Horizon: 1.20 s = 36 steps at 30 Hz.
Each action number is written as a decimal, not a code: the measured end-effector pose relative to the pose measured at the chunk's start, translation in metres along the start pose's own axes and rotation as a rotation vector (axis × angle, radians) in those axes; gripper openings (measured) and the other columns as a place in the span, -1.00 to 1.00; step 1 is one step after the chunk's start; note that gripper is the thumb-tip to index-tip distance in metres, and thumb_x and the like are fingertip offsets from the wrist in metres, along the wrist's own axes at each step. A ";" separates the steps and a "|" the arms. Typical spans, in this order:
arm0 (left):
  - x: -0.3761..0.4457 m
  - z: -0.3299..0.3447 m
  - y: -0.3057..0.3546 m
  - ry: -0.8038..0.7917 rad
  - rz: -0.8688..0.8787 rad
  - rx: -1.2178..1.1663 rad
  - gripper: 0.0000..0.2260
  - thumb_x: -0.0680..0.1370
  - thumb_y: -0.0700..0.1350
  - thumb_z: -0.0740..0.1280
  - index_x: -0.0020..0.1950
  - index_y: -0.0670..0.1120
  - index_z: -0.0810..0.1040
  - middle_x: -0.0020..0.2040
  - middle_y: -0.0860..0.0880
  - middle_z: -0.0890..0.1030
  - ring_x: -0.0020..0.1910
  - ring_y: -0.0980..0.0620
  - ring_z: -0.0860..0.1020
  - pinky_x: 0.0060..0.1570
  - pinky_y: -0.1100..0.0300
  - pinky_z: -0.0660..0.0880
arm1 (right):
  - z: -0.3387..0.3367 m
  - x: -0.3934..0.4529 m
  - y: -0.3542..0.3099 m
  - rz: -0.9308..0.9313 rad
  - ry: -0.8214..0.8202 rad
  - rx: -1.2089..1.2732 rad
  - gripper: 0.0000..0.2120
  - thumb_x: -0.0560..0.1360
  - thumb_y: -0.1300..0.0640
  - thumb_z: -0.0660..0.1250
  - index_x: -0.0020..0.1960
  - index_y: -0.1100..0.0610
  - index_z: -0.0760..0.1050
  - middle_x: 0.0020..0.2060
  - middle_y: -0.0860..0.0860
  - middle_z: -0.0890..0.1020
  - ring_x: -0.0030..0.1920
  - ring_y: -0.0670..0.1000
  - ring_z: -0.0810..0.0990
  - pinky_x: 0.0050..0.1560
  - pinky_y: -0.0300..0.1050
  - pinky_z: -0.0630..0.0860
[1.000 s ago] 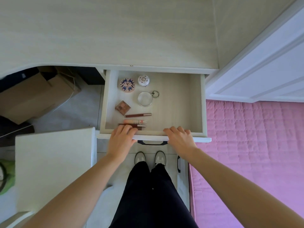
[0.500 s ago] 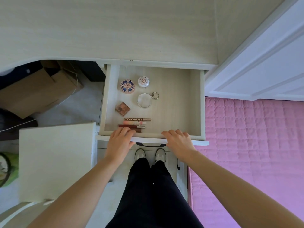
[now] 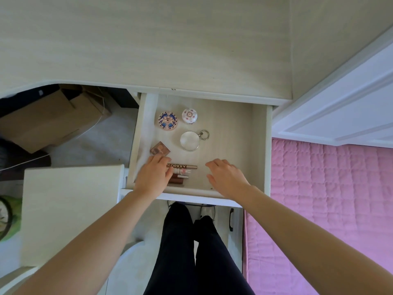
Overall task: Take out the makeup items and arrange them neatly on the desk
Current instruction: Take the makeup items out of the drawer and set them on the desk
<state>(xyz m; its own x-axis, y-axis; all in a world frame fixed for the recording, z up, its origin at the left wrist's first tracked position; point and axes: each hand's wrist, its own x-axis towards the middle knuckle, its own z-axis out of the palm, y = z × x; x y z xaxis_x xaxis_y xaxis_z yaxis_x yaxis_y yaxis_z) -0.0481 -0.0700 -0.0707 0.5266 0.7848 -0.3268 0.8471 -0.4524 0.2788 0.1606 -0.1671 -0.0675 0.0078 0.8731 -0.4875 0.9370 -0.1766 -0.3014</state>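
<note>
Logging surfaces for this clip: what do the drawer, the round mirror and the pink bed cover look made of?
Drawer: pale wood-grain laminate or wood, matte, faint streaks showing.
Round mirror: glass, it seems, in a shiny silver metal-looking rim with a ring; plastic possible.
Pink bed cover: quilted fabric, stitched in squares, soft and matte.

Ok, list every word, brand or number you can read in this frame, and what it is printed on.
"OLORKEY": on the brown tube in the drawer; the left hand covers its start.
Square brown compact: markings too blurred to read.
Nothing else carries readable text.

"OLORKEY" legible on brown makeup tube [image 3: 185, 166] in drawer.
</note>
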 end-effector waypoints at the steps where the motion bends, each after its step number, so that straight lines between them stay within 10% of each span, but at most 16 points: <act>1: 0.010 -0.001 -0.003 -0.016 -0.008 0.004 -0.70 0.58 -0.08 0.24 0.29 -0.12 0.49 0.27 -0.05 0.49 0.21 -0.08 0.43 0.04 0.03 0.49 | -0.002 0.010 -0.002 0.001 -0.002 -0.004 -0.65 0.60 0.06 0.13 0.36 0.13 0.33 0.25 0.06 0.46 0.23 0.11 0.43 0.14 -0.01 0.44; 14: 0.097 0.031 -0.031 -0.214 0.002 0.276 -0.47 0.52 -0.10 0.35 0.42 -0.13 0.22 0.40 -0.15 0.28 0.30 -0.13 0.39 0.31 0.03 0.35 | 0.009 0.141 -0.044 0.451 0.002 0.285 -0.31 0.52 -0.01 0.33 0.47 0.17 0.04 0.40 0.15 0.16 0.31 0.27 0.32 0.12 0.15 0.52; 21: 0.101 0.046 -0.038 -0.247 -0.028 0.346 -0.60 0.60 -0.16 0.22 0.41 -0.18 0.25 0.31 -0.19 0.37 0.25 -0.17 0.43 0.17 0.07 0.47 | 0.026 0.177 -0.060 0.591 0.000 0.276 -0.16 0.44 -0.11 0.40 0.51 0.00 -0.05 0.42 0.10 0.07 0.40 0.28 0.14 0.02 0.19 0.56; 26: 0.103 0.045 -0.039 -0.199 0.017 0.416 -0.72 0.33 -0.11 0.55 0.00 -0.12 0.63 -0.09 -0.09 0.62 -0.19 -0.07 0.61 -0.28 0.18 0.56 | 0.032 0.188 -0.062 0.615 -0.025 0.151 -0.18 0.44 -0.11 0.41 0.49 0.03 -0.01 0.40 0.12 0.08 0.35 0.25 0.18 -0.07 0.07 0.53; 30: 0.107 0.051 -0.042 -0.235 -0.026 0.360 -0.75 0.57 -0.08 0.28 0.22 -0.12 0.45 0.15 -0.12 0.48 0.09 -0.12 0.51 0.01 0.14 0.51 | 0.037 0.191 -0.063 0.610 0.027 0.106 -0.34 0.44 0.22 0.40 0.42 0.15 0.13 0.31 0.16 0.22 0.26 0.27 0.27 -0.11 0.05 0.53; 36: 0.107 0.039 -0.037 -0.198 0.002 0.238 -0.67 0.55 -0.04 0.23 0.29 -0.08 0.36 0.29 -0.10 0.32 0.24 -0.10 0.36 0.14 0.15 0.39 | 0.023 0.182 -0.052 0.534 -0.018 0.204 -0.39 0.37 0.16 0.45 0.33 0.12 0.24 0.29 0.13 0.21 0.26 0.26 0.24 0.04 0.08 0.54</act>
<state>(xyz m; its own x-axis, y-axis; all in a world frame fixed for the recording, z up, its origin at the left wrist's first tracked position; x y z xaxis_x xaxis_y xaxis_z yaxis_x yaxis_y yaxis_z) -0.0204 0.0146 -0.1516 0.5124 0.6965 -0.5023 0.8265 -0.5587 0.0685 0.1048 -0.0097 -0.1592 0.4539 0.6312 -0.6289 0.7186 -0.6766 -0.1604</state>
